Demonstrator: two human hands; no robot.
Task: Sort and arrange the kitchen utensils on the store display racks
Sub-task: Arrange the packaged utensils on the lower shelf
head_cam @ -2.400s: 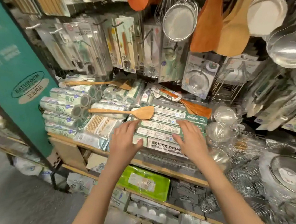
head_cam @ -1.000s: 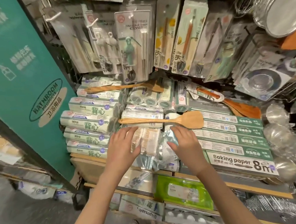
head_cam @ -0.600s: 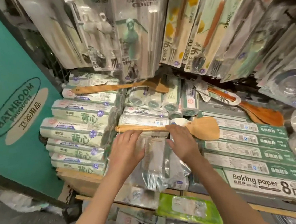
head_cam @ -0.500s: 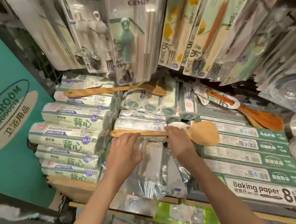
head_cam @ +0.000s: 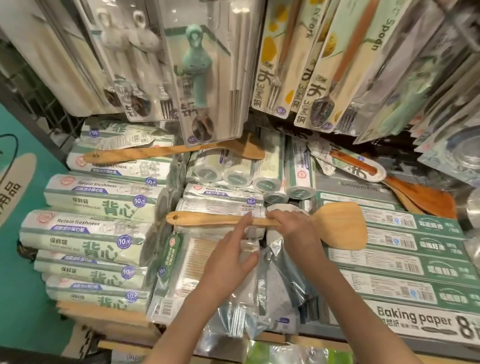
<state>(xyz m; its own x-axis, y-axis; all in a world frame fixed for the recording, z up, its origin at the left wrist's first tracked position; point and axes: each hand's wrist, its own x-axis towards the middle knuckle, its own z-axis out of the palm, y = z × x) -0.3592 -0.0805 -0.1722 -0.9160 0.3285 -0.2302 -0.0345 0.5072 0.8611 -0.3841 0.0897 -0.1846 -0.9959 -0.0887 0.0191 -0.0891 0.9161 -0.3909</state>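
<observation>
Because the shelf is stacked w/ boxed and rolled goods, the loose wooden spatula (head_cam: pixel 267 223) has no slot of its own: it lies crosswise on top of the stock, handle end w/ hang hole to the left, blade resting on the green baking paper boxes (head_cam: pixel 403 256). Right hand (head_cam: pixel 295 228) sits over the handle just short of the blade, fingers curled down over the wood, which reads as a grip, prob. to lift it off the shelf stock. Left hand (head_cam: pixel 229 264) is relaxed, fingers extended, index tip reaching up to touch the handle mid-length, thumb apart; it holds nothing and looks placed to steady the handle or the clear packets (head_cam: pixel 257 298) underneath.

Two more strays lie farther back: a second wooden spatula (head_cam: pixel 170 151) across the freshness-bag rolls (head_cam: pixel 101 223), partly hidden behind the hanging chopsticks & spoon set (head_cam: pixel 206 66), and a darker wooden turner (head_cam: pixel 411 190) w/ its label sleeve on, off to the right. Carded forks and spoons (head_cam: pixel 323 54) hang on pegs above, so utensils likely belong up on the rack, not on the shelf.

Judgement: step in hand is picking up the misplaced spatula; task early, at least three strays not yet hung. The hang hole suggests a peg as the destination. Risk: lifting may drag the slippery packets off the shelf edge.
</observation>
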